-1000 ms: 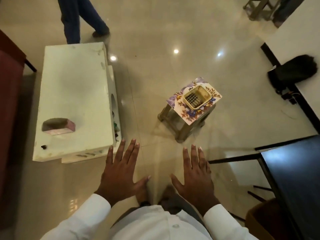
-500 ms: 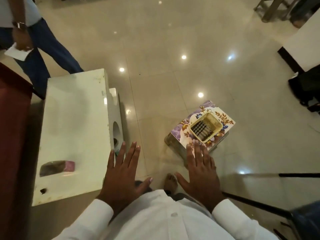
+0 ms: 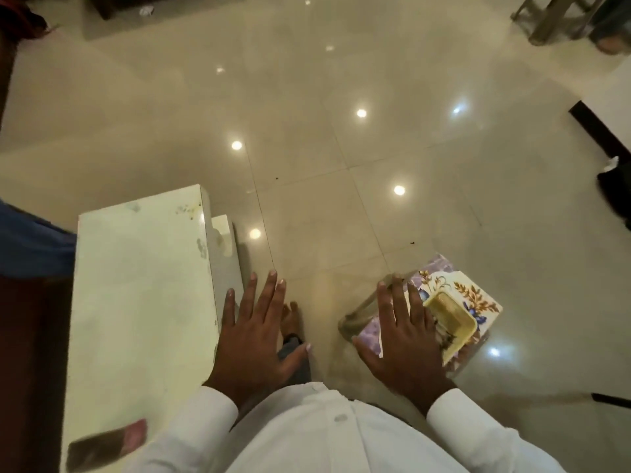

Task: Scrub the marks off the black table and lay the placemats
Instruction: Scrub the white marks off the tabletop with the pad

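Note:
My left hand [image 3: 254,332] and my right hand [image 3: 404,339] are held out flat in front of me, fingers straight and spread, holding nothing. A pink-backed scrub block [image 3: 106,445] lies on the near end of a white low table [image 3: 143,295] at my left. Under my right hand stands a small stool with a floral top [image 3: 478,295], and a yellow plastic basket [image 3: 450,315] sits on it. The black table is out of view.
Glossy beige floor tiles [image 3: 341,138] stretch ahead. A person's blue trouser leg [image 3: 30,240] shows at the left edge beside a dark red surface [image 3: 27,353]. A wooden stool [image 3: 553,15] stands at the far right, a dark object [image 3: 614,192] by the right edge.
The view has swung up and to the left as I step forward. The black table has dropped out at the right. The stool and white table sit nearer. Both hands stay flat and empty.

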Motion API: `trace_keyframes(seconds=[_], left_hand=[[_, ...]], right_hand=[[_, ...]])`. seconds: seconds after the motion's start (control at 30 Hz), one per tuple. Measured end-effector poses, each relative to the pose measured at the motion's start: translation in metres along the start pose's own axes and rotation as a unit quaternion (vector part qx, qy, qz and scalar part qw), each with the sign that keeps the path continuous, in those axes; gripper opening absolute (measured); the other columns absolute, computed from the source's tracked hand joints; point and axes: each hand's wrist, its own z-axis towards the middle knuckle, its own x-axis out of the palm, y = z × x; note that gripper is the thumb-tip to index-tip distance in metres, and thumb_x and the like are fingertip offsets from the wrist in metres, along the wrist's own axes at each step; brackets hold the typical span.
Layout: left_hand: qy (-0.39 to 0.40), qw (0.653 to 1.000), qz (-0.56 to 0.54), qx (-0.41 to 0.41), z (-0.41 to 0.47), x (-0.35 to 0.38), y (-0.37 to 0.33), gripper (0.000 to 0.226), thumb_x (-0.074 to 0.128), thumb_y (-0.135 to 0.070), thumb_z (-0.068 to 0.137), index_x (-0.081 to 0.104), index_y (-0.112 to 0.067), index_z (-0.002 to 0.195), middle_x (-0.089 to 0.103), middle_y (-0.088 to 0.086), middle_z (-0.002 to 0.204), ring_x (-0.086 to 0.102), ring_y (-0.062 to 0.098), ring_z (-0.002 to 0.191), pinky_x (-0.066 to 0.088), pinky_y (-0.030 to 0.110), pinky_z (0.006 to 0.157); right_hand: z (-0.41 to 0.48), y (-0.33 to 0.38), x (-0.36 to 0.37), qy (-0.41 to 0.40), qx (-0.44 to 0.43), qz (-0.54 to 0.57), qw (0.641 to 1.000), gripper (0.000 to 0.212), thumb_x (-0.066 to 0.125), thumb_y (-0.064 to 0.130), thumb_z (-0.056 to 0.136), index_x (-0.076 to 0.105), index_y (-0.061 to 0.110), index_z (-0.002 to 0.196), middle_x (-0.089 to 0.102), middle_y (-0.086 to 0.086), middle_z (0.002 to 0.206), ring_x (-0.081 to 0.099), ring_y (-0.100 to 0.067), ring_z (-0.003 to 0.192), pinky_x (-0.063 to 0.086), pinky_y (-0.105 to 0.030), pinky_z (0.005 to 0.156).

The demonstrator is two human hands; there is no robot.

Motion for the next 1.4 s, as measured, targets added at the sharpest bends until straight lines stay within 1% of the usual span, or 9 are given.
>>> trace_keyframes(seconds=[0.23,0.47,0.73,0.97,1.03,1.1,1.17,1.3,1.4], left_hand=[[0.012,0.998,0.02,0.058,0.151,-0.046,0.076,0.119,0.039,-0.093,0.095,0.004,-0.016,0.179,-0.006,0.004,0.188,-0.009,0.035,0.173,0.011,0.071,0.134],[0.033,0.988,0.03,0.149,0.306,-0.059,0.069,0.119,0.04,-0.093,0.094,0.006,-0.017,0.179,-0.004,0.005,0.188,-0.007,0.036,0.173,0.013,0.074,0.133],[0.056,0.966,0.039,0.251,0.499,-0.07,-0.021,0.117,0.039,-0.091,0.095,0.006,-0.016,0.179,0.0,0.002,0.188,-0.006,0.033,0.173,0.015,0.071,0.134],[0.057,0.935,0.026,0.35,0.623,-0.076,-0.119,0.118,0.036,-0.093,0.094,0.01,-0.014,0.179,0.005,0.003,0.188,-0.001,0.034,0.174,0.017,0.073,0.133],[0.069,0.912,0.02,0.403,0.673,-0.072,-0.165,0.118,0.034,-0.094,0.095,0.011,-0.015,0.179,0.006,0.003,0.188,0.0,0.035,0.173,0.016,0.073,0.133],[0.057,0.902,0.03,0.426,0.687,-0.076,-0.181,0.116,0.033,-0.093,0.096,0.011,-0.015,0.179,0.006,0.005,0.188,0.0,0.036,0.173,0.016,0.073,0.133],[0.059,0.879,0.026,0.472,0.725,-0.073,-0.214,0.115,0.03,-0.093,0.096,0.01,-0.016,0.179,0.003,0.005,0.188,-0.002,0.036,0.173,0.015,0.073,0.133],[0.088,0.829,0.053,0.549,0.809,-0.075,-0.283,0.117,0.037,-0.092,0.095,0.008,-0.016,0.179,-0.002,0.006,0.188,-0.004,0.037,0.173,0.014,0.074,0.133],[0.07,0.806,0.031,0.587,0.858,-0.076,-0.332,0.116,0.044,-0.089,0.094,0.015,-0.015,0.178,0.004,0.007,0.188,0.003,0.039,0.173,0.02,0.076,0.13]], right_hand=[[0.132,0.024,-0.018,-0.011,0.069,0.007,0.998,0.115,0.064,0.078,0.094,0.017,0.015,0.177,-0.003,-0.014,0.186,0.002,-0.044,0.171,0.029,-0.068,0.127],[0.226,-0.01,-0.032,-0.034,0.166,0.037,0.985,0.112,0.059,0.078,0.096,0.014,0.015,0.178,-0.008,-0.012,0.186,0.002,-0.042,0.171,0.027,-0.065,0.128],[0.317,-0.125,-0.051,-0.056,0.293,0.071,0.952,0.108,0.058,0.074,0.097,0.019,0.013,0.177,-0.001,-0.011,0.186,0.008,-0.042,0.171,0.032,-0.06,0.123],[0.363,-0.211,-0.085,-0.052,0.384,0.072,0.919,0.113,0.05,0.082,0.096,0.008,0.017,0.178,-0.01,-0.008,0.186,0.002,-0.04,0.171,0.029,-0.06,0.128],[0.374,-0.249,-0.088,-0.067,0.448,0.085,0.887,0.113,0.049,0.083,0.096,0.006,0.018,0.178,-0.011,-0.008,0.186,0.0,-0.039,0.172,0.028,-0.06,0.129],[0.381,-0.253,-0.09,-0.072,0.445,0.079,0.889,0.112,0.048,0.083,0.097,0.005,0.019,0.179,-0.012,-0.007,0.186,-0.002,-0.038,0.172,0.024,-0.058,0.13],[0.392,-0.279,-0.093,-0.077,0.485,0.086,0.867,0.113,0.048,0.084,0.096,0.004,0.02,0.179,-0.013,-0.007,0.186,-0.002,-0.038,0.172,0.02,-0.057,0.13],[0.419,-0.322,-0.109,-0.076,0.546,0.091,0.829,0.112,0.047,0.083,0.097,0.004,0.019,0.179,-0.01,-0.009,0.186,0.001,-0.04,0.171,0.024,-0.06,0.129],[0.432,-0.351,-0.129,-0.112,0.615,0.091,0.775,0.112,0.049,0.082,0.098,0.004,0.019,0.179,-0.01,-0.007,0.186,0.001,-0.038,0.172,0.027,-0.063,0.128]])
